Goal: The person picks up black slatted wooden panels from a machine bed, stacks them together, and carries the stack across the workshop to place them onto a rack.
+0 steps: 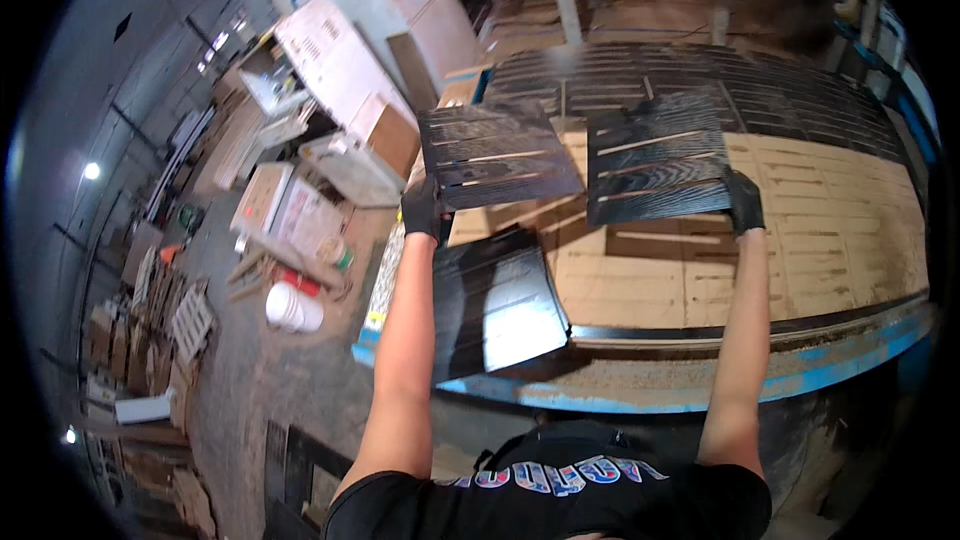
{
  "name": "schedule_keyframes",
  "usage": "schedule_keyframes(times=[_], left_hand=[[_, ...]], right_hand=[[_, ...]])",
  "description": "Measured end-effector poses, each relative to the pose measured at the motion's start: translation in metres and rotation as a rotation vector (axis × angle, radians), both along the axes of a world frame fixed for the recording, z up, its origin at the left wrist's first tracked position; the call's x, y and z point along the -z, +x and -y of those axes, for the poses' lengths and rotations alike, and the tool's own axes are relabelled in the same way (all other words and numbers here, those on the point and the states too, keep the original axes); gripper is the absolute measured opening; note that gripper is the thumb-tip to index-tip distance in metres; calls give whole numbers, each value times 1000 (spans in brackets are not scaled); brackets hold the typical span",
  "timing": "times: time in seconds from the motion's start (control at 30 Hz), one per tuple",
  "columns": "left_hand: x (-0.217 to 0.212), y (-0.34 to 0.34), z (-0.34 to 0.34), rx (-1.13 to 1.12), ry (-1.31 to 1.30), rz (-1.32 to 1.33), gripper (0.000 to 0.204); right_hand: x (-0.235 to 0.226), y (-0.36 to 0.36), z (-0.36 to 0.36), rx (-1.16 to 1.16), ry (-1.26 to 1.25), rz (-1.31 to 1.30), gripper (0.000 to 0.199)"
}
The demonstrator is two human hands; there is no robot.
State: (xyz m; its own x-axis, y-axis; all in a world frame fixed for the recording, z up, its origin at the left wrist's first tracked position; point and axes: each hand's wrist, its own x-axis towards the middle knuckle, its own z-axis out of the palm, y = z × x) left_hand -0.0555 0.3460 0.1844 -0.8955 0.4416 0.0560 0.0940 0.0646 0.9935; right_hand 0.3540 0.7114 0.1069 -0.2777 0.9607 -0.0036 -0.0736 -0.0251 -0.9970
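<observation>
My left hand [420, 208], in a black glove, grips the left edge of a black slotted panel [495, 145] with wood-like grain. A second black slotted panel [655, 162] is in my right hand [744, 202], also gloved, which holds it by its right edge. Both panels are raised over the work table, side by side with a narrow gap between them. Below my left hand, a stack of black panels [500, 305] with a glossy top lies at the table's near left corner. Tan slotted board [810, 230] covers much of the table.
Rows of dark slotted pieces [790, 95] lie across the far part of the table. A blue, dusty rail [640, 395] runs along its near edge. On the floor to the left stand a white bucket [294, 307] and a white cabinet [290, 220].
</observation>
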Motion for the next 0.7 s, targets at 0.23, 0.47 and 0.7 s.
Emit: schedule_keyframes(times=[0.23,0.47,0.7], left_hand=[[90,80,183,-384,59,-231,23],[100,166,248,-404,36,70,21],[108,170,267,-248,-102,281,24]], right_hand=[[-10,2,69,-226,-286,-144,32],[97,-42,127,-494,-306,-305,34],[81,-78,216,-498,-501,-248,25]])
